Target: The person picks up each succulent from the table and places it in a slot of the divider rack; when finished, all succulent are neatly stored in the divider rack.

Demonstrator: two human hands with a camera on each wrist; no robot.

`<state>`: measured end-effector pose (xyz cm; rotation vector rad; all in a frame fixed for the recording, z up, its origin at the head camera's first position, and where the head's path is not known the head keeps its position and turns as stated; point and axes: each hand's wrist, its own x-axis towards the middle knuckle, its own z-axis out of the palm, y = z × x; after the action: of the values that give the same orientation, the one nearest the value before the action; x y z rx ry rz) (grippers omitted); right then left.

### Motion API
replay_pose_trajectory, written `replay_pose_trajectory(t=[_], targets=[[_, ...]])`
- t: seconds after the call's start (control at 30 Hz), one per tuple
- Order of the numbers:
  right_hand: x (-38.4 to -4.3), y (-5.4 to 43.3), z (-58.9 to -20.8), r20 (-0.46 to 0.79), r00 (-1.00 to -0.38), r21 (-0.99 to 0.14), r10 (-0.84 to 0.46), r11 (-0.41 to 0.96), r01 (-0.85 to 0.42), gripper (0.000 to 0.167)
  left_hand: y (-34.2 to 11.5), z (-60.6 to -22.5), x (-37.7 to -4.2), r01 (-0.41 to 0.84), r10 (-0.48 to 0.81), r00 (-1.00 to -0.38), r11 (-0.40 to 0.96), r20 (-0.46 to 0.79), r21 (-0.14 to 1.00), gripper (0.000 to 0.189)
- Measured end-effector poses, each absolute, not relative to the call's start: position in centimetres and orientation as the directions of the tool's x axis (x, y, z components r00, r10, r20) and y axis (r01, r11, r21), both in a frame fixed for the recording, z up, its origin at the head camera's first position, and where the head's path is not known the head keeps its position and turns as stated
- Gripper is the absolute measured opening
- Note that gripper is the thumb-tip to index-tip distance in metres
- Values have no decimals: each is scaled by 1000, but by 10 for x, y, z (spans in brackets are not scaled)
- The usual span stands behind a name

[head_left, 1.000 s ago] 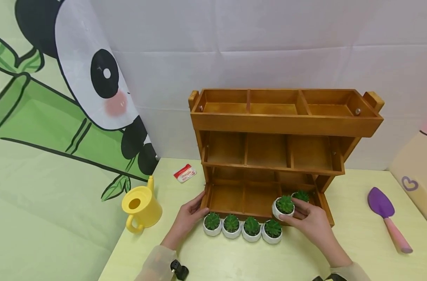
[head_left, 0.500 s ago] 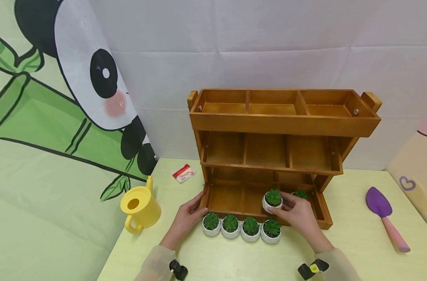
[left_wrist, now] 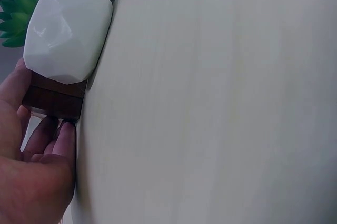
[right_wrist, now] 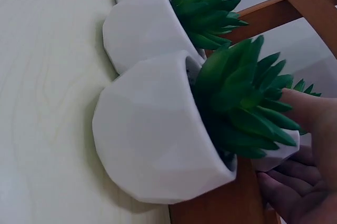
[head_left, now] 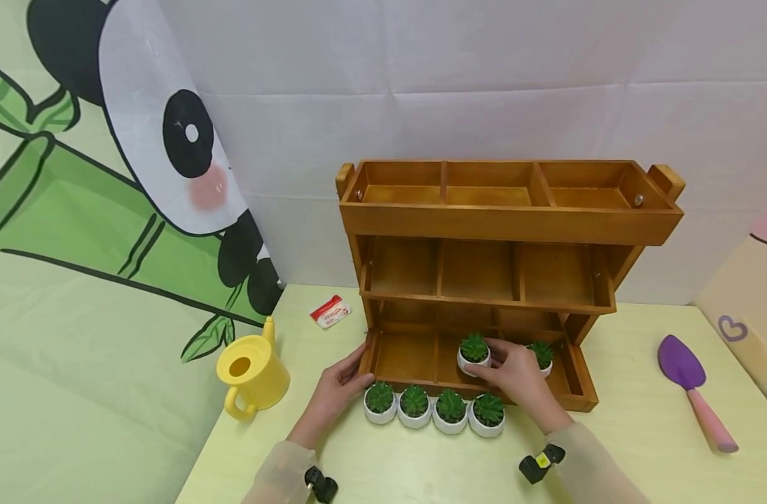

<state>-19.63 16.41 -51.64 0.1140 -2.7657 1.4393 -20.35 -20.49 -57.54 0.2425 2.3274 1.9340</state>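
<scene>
My right hand pinches a small potted succulent in a white faceted pot, over the middle compartment of the bottom tier of a brown wooden plant stand. In the right wrist view that pot shows partly behind a nearer one. A second succulent sits in the tier's right compartment, partly hidden by my hand. My left hand grips the bottom tier's front left corner, thumb and fingers on either side. Several matching succulents stand in a row along the stand's front.
A yellow watering can stands to the left. Behind it lies a small red and white packet. On the right lies a trowel with a purple blade and pink handle. A white cloth backdrop rises behind the stand.
My right hand has carried the succulent leftward from the right compartment's front to the middle compartment, and lower. The succulent in the right compartment shows more now. My left hand has stayed put.
</scene>
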Motion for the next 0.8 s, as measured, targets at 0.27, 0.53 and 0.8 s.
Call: replay_pose_trajectory(t=[0.27, 0.53, 0.8], targets=[[-205, 155, -518, 68, -995, -751, -72, 653, -99, 70, -205, -574, -202, 56, 190, -982, 183, 21, 982, 66], [-214, 149, -519, 52, -995, -686, -88, 721, -100, 62, -205, -574, -202, 50, 191, -981, 176, 16, 983, 66], [-220, 144, -522, 88, -990, -655, -112, 742, -142, 55, -205, -574, -202, 53, 192, -981, 178, 18, 983, 66]])
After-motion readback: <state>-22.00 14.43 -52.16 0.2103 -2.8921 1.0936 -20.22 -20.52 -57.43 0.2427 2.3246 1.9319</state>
